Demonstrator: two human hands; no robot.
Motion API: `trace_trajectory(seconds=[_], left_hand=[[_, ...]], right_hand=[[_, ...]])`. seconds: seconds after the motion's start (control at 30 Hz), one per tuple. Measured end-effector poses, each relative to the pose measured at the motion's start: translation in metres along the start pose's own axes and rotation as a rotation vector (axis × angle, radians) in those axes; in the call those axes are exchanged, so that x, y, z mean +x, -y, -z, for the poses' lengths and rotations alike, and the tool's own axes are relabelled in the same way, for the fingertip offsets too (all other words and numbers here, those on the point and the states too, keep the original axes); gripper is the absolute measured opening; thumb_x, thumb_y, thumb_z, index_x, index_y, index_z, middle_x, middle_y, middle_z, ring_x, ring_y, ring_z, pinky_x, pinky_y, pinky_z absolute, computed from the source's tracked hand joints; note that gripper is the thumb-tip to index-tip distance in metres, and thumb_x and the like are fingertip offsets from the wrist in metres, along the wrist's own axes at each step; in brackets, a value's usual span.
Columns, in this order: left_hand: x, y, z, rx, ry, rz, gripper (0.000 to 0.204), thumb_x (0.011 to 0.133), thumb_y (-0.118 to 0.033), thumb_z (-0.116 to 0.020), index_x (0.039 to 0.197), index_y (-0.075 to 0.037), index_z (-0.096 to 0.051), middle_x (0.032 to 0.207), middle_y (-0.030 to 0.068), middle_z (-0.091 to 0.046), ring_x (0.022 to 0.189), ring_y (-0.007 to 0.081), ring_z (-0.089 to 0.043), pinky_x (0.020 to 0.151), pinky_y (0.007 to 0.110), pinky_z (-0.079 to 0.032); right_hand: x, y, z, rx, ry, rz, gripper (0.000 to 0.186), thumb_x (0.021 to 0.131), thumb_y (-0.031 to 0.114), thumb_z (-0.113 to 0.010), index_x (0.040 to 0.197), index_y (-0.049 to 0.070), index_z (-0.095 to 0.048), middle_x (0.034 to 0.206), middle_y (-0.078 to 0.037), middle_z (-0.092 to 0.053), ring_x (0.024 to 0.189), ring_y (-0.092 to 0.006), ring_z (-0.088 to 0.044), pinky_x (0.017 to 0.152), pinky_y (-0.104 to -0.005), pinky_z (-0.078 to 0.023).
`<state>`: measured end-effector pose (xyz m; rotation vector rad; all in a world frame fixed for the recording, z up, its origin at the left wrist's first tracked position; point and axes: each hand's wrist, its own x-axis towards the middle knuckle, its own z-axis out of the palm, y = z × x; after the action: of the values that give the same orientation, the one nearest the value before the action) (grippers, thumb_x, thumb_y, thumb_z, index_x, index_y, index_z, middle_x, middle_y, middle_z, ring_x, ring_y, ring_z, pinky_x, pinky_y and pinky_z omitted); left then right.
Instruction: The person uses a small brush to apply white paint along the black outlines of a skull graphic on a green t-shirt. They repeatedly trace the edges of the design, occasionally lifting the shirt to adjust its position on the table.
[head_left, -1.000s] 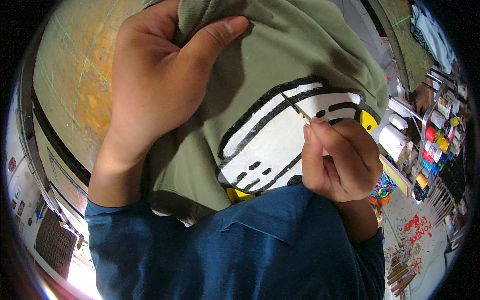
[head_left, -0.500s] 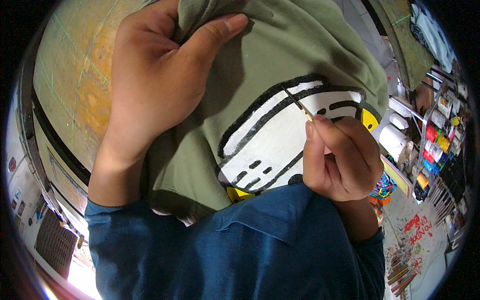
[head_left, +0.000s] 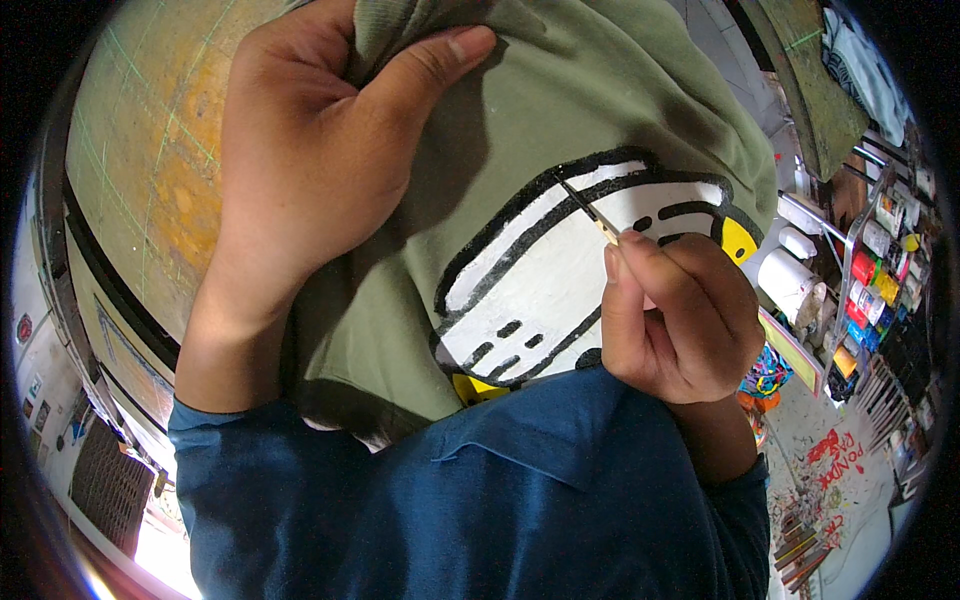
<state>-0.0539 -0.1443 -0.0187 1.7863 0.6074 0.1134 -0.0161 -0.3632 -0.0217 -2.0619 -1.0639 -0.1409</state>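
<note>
In the head view, the left hand [head_left: 315, 160] is at the upper left, and its fingers are closed on a bunched fold of the olive-green fabric [head_left: 380, 330], with the thumb [head_left: 445, 60] lying on top. This fabric is spread in the middle, in front of the person's dark blue clothing [head_left: 450, 510], and it bears a large white painted figure [head_left: 540, 270] with thick black outlines. Yellow painted patches [head_left: 738, 240] are at the right and lower edges of this figure. The right hand [head_left: 680, 320] is over the right part of the figure, its thumb and fingers pinching a thin brush with a dark tip [head_left: 590, 213]. The tip is at the upper black outline; whether it presses there, I cannot tell. To the left is a yellowish-brown worktop [head_left: 180, 110] with thin green lines. On the right are a white cylinder [head_left: 787, 280] and many small coloured bottles [head_left: 868, 300].
</note>
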Motion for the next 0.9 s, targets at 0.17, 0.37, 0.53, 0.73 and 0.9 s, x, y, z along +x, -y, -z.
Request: trace_trajectory(seconds=[0.17,0.37,0.53,0.73,0.9], left_hand=[[0.0003,0.0047,-0.0019,-0.026,-0.026,-0.081,0.016,0.088,-0.011,-0.067,0.101,-0.003,-0.069,0.085,0.0022,-0.070,0.069,0.0065,-0.062,0.060,0.020,-0.047],[0.0005,0.0009,0.0001,0.010,-0.015,-0.017,0.014,0.088,-0.011,-0.067,0.099,-0.003,-0.070,0.088,0.0030,-0.071,0.074,0.0069,-0.063,0.065,0.020,-0.048],[0.0005,0.0049,-0.0036,-0.015,-0.057,-0.067,0.014,0.087,-0.012,-0.068,0.099,-0.004,-0.070,0.085,0.0027,-0.071,0.069,0.0069,-0.062,0.060,0.020,-0.047],[-0.0010,0.0035,-0.0038,-0.041,-0.068,-0.013,0.013,0.086,-0.012,-0.068,0.097,-0.004,-0.070,0.080,0.0023,-0.070,0.064,0.0068,-0.061,0.056,0.020,-0.046],[-0.0002,-0.0003,-0.0015,-0.014,-0.025,0.023,0.013,0.086,-0.012,-0.069,0.096,-0.004,-0.070,0.081,0.0018,-0.070,0.065,0.0067,-0.061,0.057,0.020,-0.047]], right_hand=[[-0.0007,0.0008,0.0020,-0.046,0.006,-0.014,0.012,0.066,-0.002,-0.070,0.077,0.001,-0.067,0.067,-0.007,-0.057,0.053,-0.0214,-0.058,0.048,-0.0310,-0.047],[-0.0065,-0.0019,0.0015,-0.071,-0.028,-0.013,0.014,0.068,-0.003,-0.071,0.082,0.000,-0.067,0.071,-0.010,-0.058,0.056,-0.0199,-0.059,0.049,-0.0286,-0.048],[-0.0065,-0.0021,0.0049,-0.043,0.012,0.014,0.020,0.069,-0.006,-0.071,0.088,-0.003,-0.068,0.076,-0.012,-0.061,0.059,-0.0165,-0.061,0.048,-0.0249,-0.048],[-0.0054,0.0006,-0.0010,-0.052,-0.068,-0.029,0.013,0.064,-0.002,-0.069,0.077,0.001,-0.069,0.066,-0.008,-0.059,0.054,-0.0221,-0.060,0.048,-0.0313,-0.049],[-0.0068,-0.0026,0.0014,-0.009,-0.035,0.016,0.020,0.067,-0.006,-0.072,0.086,-0.001,-0.068,0.071,-0.010,-0.060,0.056,-0.0168,-0.059,0.047,-0.0255,-0.046]])
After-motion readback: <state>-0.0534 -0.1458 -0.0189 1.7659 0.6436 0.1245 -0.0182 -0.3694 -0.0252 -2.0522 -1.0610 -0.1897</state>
